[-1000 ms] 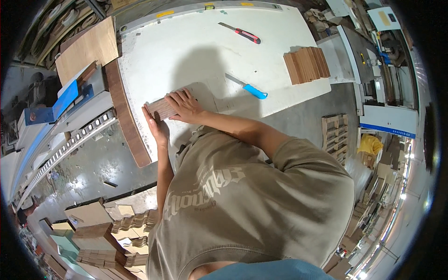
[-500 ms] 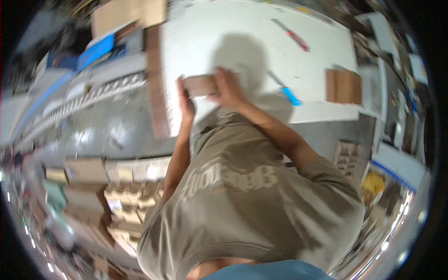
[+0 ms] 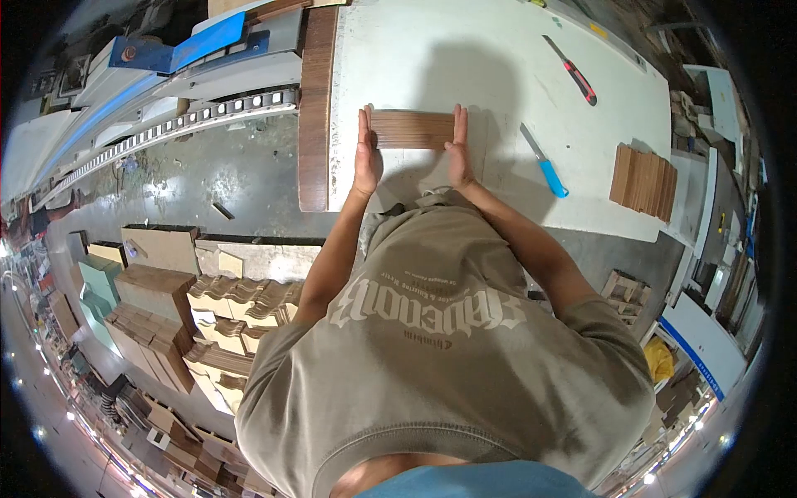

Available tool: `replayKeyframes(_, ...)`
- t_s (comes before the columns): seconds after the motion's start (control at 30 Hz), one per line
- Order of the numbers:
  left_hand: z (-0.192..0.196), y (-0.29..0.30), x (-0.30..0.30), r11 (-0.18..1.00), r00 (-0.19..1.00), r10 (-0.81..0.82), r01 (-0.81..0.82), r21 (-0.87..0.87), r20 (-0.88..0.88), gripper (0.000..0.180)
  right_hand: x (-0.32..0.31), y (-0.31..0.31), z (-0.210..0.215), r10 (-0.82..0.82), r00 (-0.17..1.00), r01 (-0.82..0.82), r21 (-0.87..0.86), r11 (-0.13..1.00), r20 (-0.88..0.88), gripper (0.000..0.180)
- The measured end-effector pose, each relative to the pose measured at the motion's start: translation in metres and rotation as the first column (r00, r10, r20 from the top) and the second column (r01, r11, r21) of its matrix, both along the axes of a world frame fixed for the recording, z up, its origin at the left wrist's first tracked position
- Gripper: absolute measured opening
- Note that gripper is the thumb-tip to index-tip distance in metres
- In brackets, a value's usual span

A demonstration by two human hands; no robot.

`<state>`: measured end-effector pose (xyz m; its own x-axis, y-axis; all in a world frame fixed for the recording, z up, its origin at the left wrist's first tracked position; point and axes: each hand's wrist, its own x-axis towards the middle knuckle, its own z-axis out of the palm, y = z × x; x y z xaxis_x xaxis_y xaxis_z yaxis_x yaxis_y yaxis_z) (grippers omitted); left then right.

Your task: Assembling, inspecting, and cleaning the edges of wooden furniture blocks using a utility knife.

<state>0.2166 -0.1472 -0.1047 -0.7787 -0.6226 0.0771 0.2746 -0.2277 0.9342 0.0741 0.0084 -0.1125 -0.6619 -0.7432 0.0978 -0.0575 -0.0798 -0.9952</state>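
Note:
On the white worktable (image 3: 398, 187) in front of me lies a stack of thin brown wood-grain strips (image 3: 413, 130), their edges lined up side by side. My left hand (image 3: 367, 153) stands on edge against the stack's left end, fingers stretched out straight. At the opposite end my right hand (image 3: 459, 149) presses its flat palm and straight fingers, with the thumb bent toward the near corner. The strips sit between the two palms. To the right of my right hand lies a blue-handled knife (image 3: 549, 173) with its blade pointing away.
A red-and-black knife (image 3: 577, 79) rests farther back on the table. Another stack of brown strips (image 3: 643, 183) stands near the right edge. A brown board (image 3: 315, 116) runs along the left edge, beside a machine with a chain-like rail (image 3: 207, 112). Stacked panels (image 3: 149, 290) stand lower left.
My right hand has moved from over the stack to its right end, and the strips now show fully between both palms. The view has shifted, and the picture is sharper.

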Motion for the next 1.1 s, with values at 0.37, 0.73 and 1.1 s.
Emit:
replayKeyframes(0.37, 0.004, -0.004, 0.012, 0.997, 0.994, 0.03, -0.022, -0.072, 0.109, 0.101, -0.058, -0.111, 0.047, -0.175, 0.878, 0.218, 0.046, 0.975, -0.446, 0.063)
replayKeyframes(0.73, 0.002, -0.002, 0.01, 0.979, 0.995, 0.069, -0.055, -0.198, 0.066, 0.09, -0.126, -0.377, 0.098, 0.544, 0.228, 0.04, 0.567, 0.823, -0.807, 0.046)
replayKeyframes(1.1, -0.012, -0.005, 0.013, 0.982, 0.99, 0.079, -0.058, -0.179, 0.113, 0.091, -0.116, -0.135, 0.068, 0.673, 0.629, -0.267, 0.706, 0.656, -0.388, 0.039)
